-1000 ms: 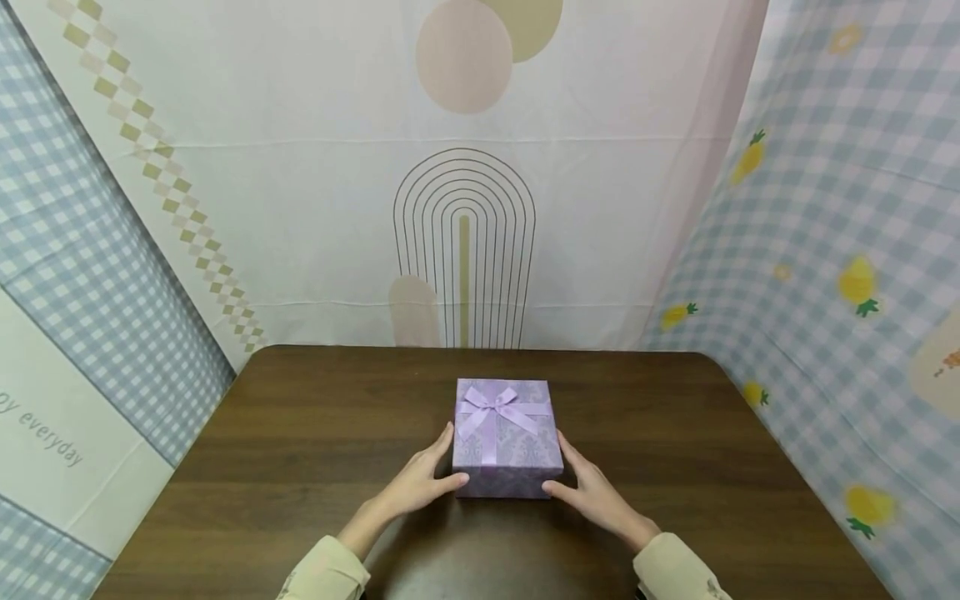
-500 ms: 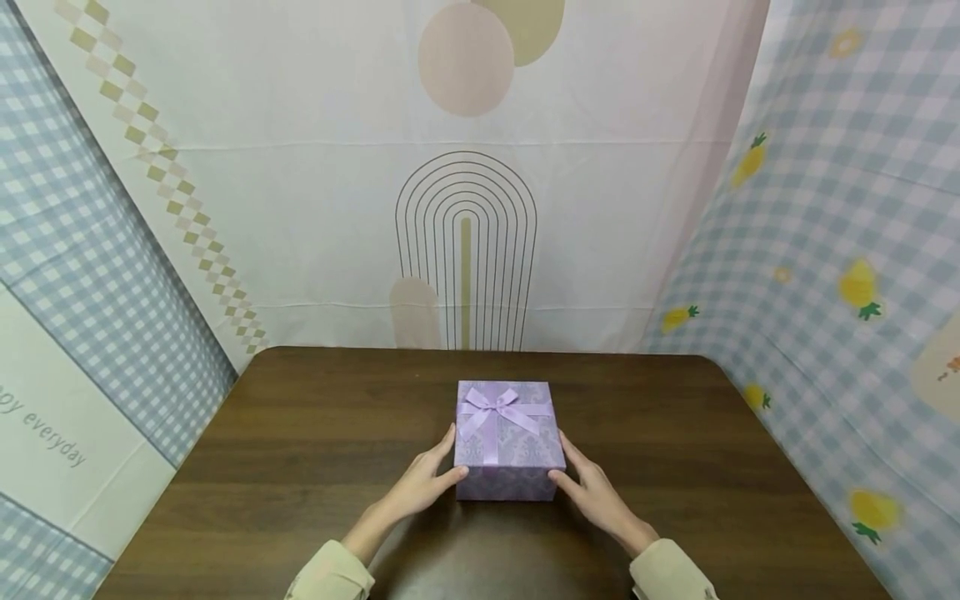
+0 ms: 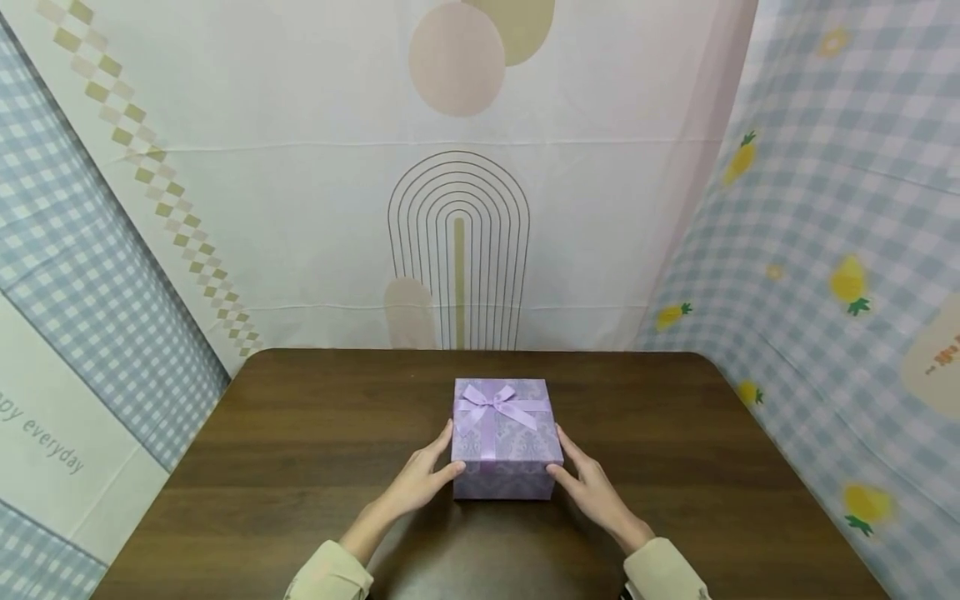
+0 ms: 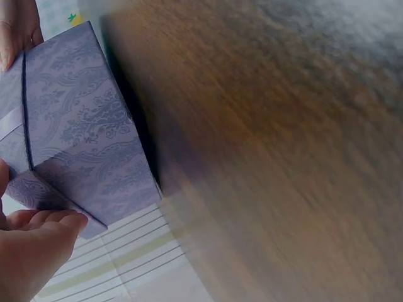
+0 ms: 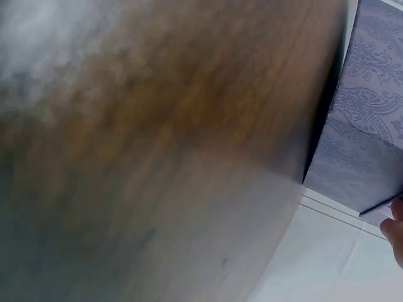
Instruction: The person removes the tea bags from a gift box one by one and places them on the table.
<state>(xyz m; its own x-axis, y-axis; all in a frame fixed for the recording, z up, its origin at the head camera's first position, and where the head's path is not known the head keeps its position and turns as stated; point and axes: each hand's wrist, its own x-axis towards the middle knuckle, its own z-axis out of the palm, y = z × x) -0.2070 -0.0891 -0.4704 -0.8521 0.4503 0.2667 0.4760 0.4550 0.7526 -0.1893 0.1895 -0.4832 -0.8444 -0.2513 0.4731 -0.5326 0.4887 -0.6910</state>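
A lilac, damask-patterned gift box stands on the table, its lid (image 3: 517,446) topped by a satin ribbon bow (image 3: 491,404). My left hand (image 3: 420,483) grips the lid at its left side, thumb at the front left corner. Opposite it, my right hand (image 3: 596,492) holds the right side, thumb at the front right corner. The left wrist view shows the box body (image 4: 88,119) under the lid's dark edge line, with fingertips of the left hand (image 4: 38,251) against the lid's side. Only a few fingertips of the right hand (image 5: 395,229) show in the right wrist view.
The brown wooden table (image 3: 300,417) extends around the box on all sides. A white printed cloth (image 3: 322,233) hangs behind its far edge. Checked blue cloths hang at the left (image 3: 97,208) and right (image 3: 810,200).
Both thumbs have shifted slightly upward along the front corners. The lid looks slightly raised, with more of the box's front showing. The head view has shifted a little.
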